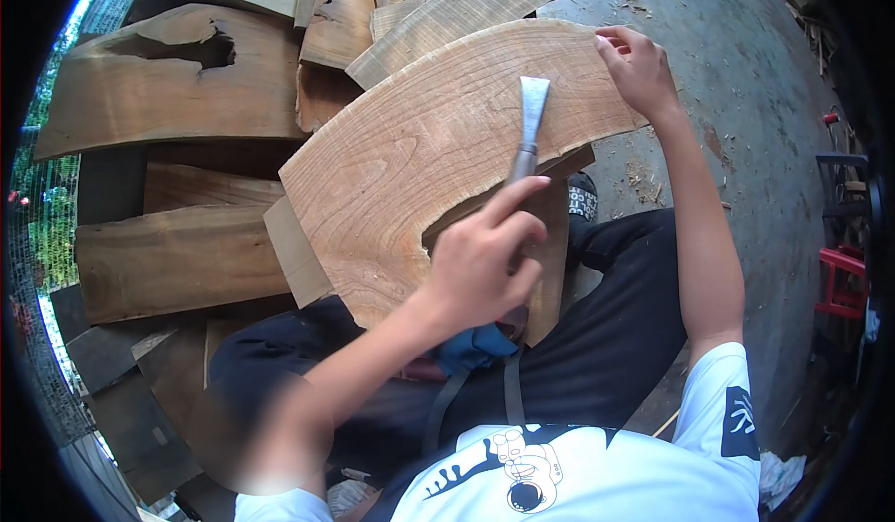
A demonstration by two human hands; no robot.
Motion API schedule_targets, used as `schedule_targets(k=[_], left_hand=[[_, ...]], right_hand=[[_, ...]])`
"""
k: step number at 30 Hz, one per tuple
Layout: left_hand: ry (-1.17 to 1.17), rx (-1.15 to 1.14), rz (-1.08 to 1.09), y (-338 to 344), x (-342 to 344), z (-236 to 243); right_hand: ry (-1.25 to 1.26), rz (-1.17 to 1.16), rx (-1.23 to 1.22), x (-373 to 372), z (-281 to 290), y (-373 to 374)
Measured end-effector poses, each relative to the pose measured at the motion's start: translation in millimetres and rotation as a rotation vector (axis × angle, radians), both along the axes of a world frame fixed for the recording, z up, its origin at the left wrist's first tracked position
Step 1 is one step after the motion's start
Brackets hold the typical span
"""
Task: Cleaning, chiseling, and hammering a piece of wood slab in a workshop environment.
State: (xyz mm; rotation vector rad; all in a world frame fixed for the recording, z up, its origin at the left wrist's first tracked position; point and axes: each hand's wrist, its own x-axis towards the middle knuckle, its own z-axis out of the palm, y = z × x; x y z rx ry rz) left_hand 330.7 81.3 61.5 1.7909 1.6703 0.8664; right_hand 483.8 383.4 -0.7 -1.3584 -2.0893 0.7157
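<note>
A broad, curved wooden slab [392,158] with visible grain lies in front of me, its near side cut inward in a rough hollow. My left hand [485,266] is closed round the handle of a chisel [532,112], index finger stretched along it. The flared metal blade points away from me over the slab's right half; whether it touches the wood I cannot tell. At the slab's far right corner, my right hand [641,75] grips the edge between thumb and bent fingers. Under the slab, another board [548,280] shows beside my left hand.
Stacked boards fill the left side, including a plank with a dark hole [112,103] and a thick plank [186,261]. More boards [457,19] lean beyond the slab. Shavings dot the grey floor [746,149]. A red plastic item [842,280] stands far right. My legs straddle the work.
</note>
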Motion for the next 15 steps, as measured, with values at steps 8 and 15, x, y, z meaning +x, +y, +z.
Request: schedule_targets(k=[8,15], left_hand=[[-0.540,-0.111,0.361,2.3,-89.7,76.5],[-0.182,0.163,0.078,-1.8,-94.0,113.9]], right_hand=[[0.276,0.738,0.508,-83.8,55.2,-152.4],[0.592,0.681,0.570,-113.4,72.4,-170.6]])
